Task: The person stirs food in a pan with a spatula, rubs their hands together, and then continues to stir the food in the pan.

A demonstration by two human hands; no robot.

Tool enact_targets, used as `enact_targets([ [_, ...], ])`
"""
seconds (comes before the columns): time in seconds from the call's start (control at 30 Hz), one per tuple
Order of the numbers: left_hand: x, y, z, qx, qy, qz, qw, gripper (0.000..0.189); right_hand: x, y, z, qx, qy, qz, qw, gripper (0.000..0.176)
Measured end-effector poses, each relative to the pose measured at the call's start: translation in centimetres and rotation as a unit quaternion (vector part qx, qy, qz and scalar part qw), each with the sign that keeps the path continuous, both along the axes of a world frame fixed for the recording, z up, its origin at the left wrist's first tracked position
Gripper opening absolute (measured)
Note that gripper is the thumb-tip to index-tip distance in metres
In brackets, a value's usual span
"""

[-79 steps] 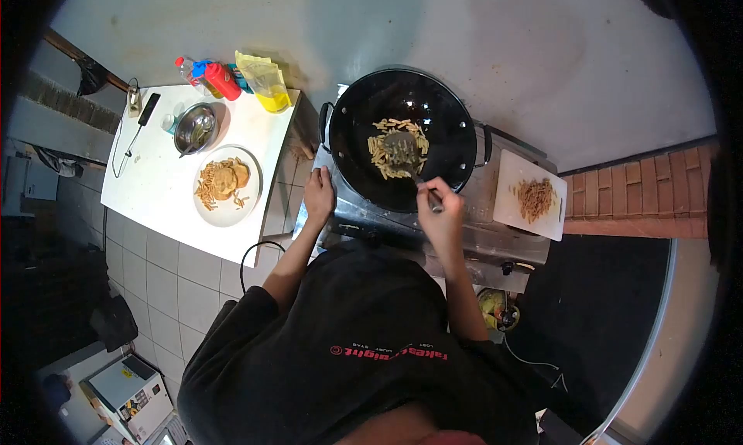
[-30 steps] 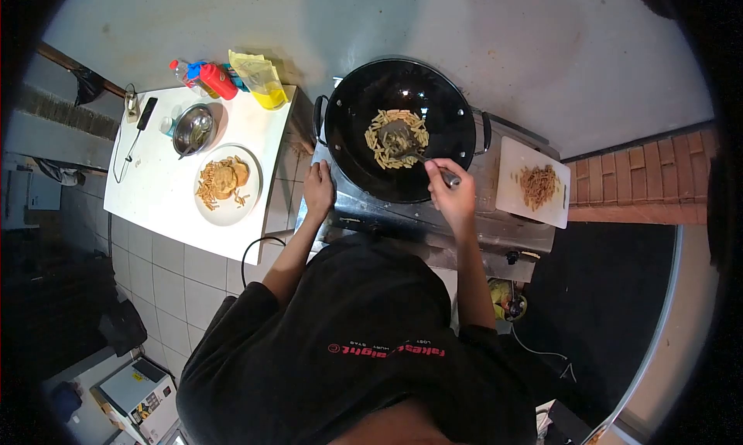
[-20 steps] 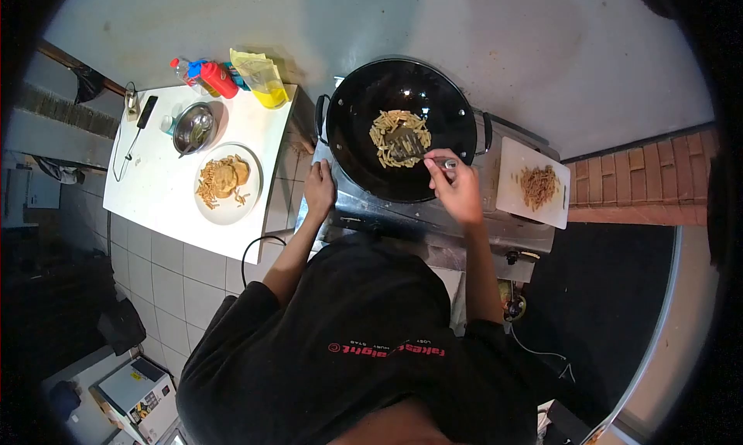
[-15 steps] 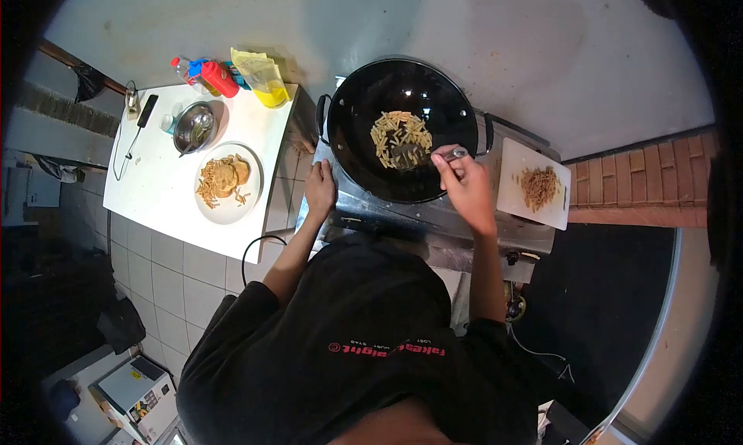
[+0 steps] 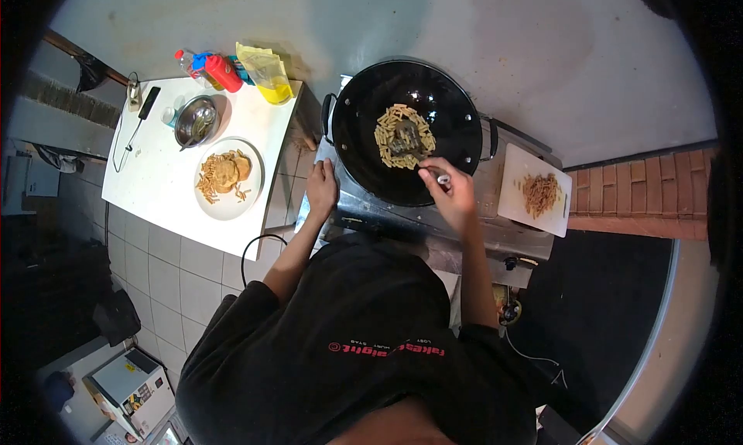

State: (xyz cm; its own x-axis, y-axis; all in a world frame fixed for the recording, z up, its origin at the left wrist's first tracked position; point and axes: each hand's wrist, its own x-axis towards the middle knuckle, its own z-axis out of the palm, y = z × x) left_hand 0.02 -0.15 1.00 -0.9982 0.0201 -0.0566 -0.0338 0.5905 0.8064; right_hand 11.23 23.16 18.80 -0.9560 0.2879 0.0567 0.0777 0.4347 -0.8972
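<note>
My right hand (image 5: 451,196) is closed around the handle of a dark spatula (image 5: 405,139) whose blade lies over the food in a large black wok (image 5: 453,108). Short pale yellow-green strips of food (image 5: 384,128) are gathered around the blade at the bottom of the wok. To the left, my left hand (image 5: 321,188) rests with fingers stretched out on the left edge of the metal stove (image 5: 364,224), holding nothing. At the right end of the stove, a white cutting board (image 5: 520,166) carries a pile of brown strips (image 5: 540,193).
On the white table (image 5: 155,205) at the left stand a plate (image 5: 228,211) of food and a metal bowl (image 5: 195,120). Behind them are a red bottle (image 5: 224,73) and a yellow pouch (image 5: 267,73). The wok's handles (image 5: 493,138) jut out sideways.
My right hand and the spatula have shifted; the blade has moved up slightly into the middle of the strips, and the hand sits a little lower and further left. My left hand stays put.
</note>
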Motion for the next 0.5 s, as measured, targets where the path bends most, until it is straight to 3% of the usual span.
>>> enact_targets([
  [0.07, -0.1, 0.0, -0.4, -0.002, -0.007, 0.005, 1.000, 0.050, 0.2, -0.2, -0.1, 0.023, 0.004, 0.011, 1.000, 0.011],
  [0.13, -0.2, 0.0, -0.9, -0.002, -0.003, 0.001, 1.000, 0.051, 0.0, -0.1, -0.8, 0.079, 0.093, -0.015, 0.992, 0.015],
  [0.33, -0.1, 0.0, -1.0, -0.013, 0.000, -0.003, 1.000, 0.050, -0.1, 0.4, 1.3, 0.047, 0.011, -0.001, 0.999, 0.016],
  [0.5, -0.2, 0.0, -0.4, -0.003, 0.011, -0.014, 1.000, 0.047, -1.9, 2.2, 4.2, 0.106, 0.021, 0.061, 0.992, 0.018],
])
